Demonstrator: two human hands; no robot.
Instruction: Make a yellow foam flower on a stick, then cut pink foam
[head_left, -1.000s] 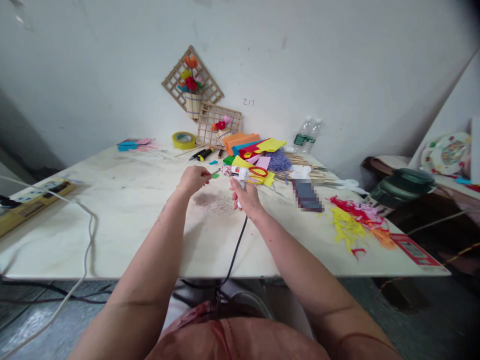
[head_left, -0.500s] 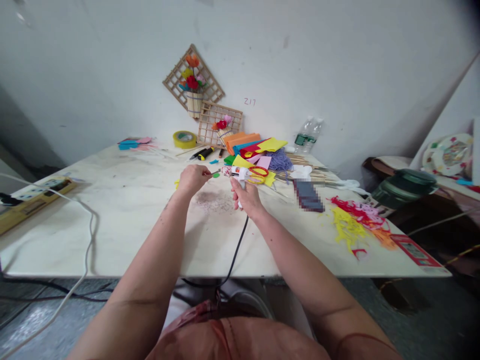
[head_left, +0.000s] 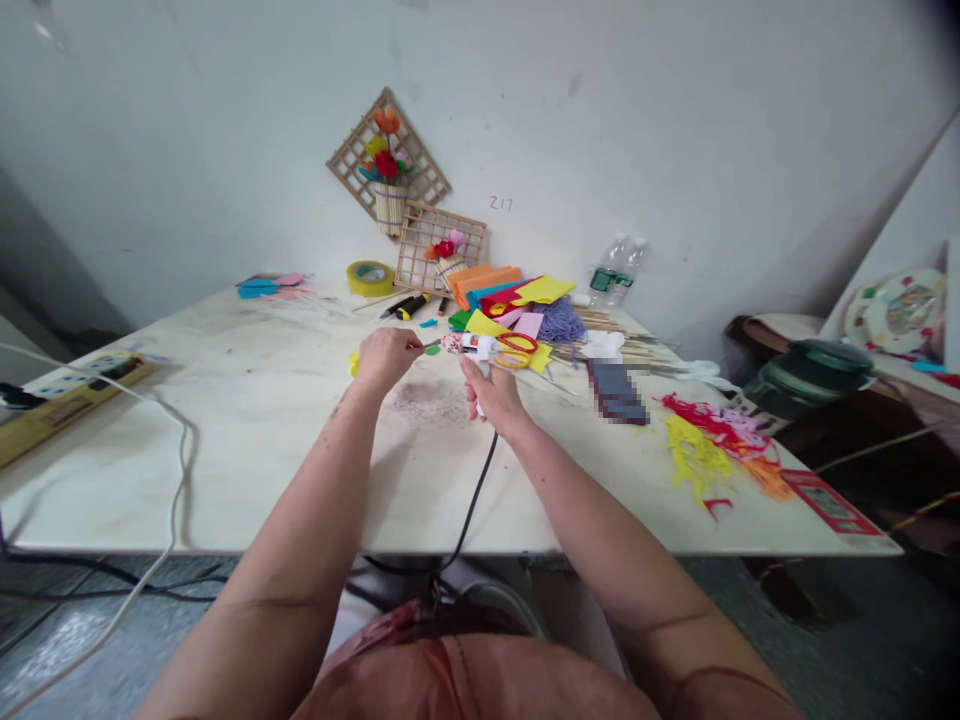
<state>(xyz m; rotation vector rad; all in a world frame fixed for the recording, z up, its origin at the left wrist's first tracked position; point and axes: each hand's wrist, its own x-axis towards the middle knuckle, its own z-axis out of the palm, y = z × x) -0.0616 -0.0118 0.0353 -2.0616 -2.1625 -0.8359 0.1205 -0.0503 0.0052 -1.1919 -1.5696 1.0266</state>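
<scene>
Table (head_left: 270, 450): pale and broad; our work sits about midway between its left and right edges, closer to the far edge.
Lattice panels (head_left: 416, 165): two of them, against the wall above the far edge, both bearing small bright flowers.
Coloured sheets (head_left: 484, 283): a soft-looking pile by the middle of the far edge.
Glue gun (head_left: 486, 347): we hold it over the middle of the table, toward the far edge, nozzle to the left, its black cord (head_left: 478, 487) running down to the near edge. We judge it light, stiff and possibly hot at the tip: take it by the handle, clear of the nozzle, and allow for the cord's drag.
Right hand (head_left: 491, 393): our fingers are wrapped around the gun's handle; whether one presses a trigger, we cannot tell.
Left hand (head_left: 388, 358): our fingertips are pinched on a thin stem.
Yellow piece (head_left: 353, 363): shows beside our left hand, toward the left edge; we cannot tell whether it joins the stem.
Stem (head_left: 431, 344): greyish, reaching from our fingertips toward the nozzle, contact unclear. We expect it light and easily bent, best pinched away from the hot end.
Green scrap (head_left: 433, 351): just on the near-edge side of the stem.
</scene>
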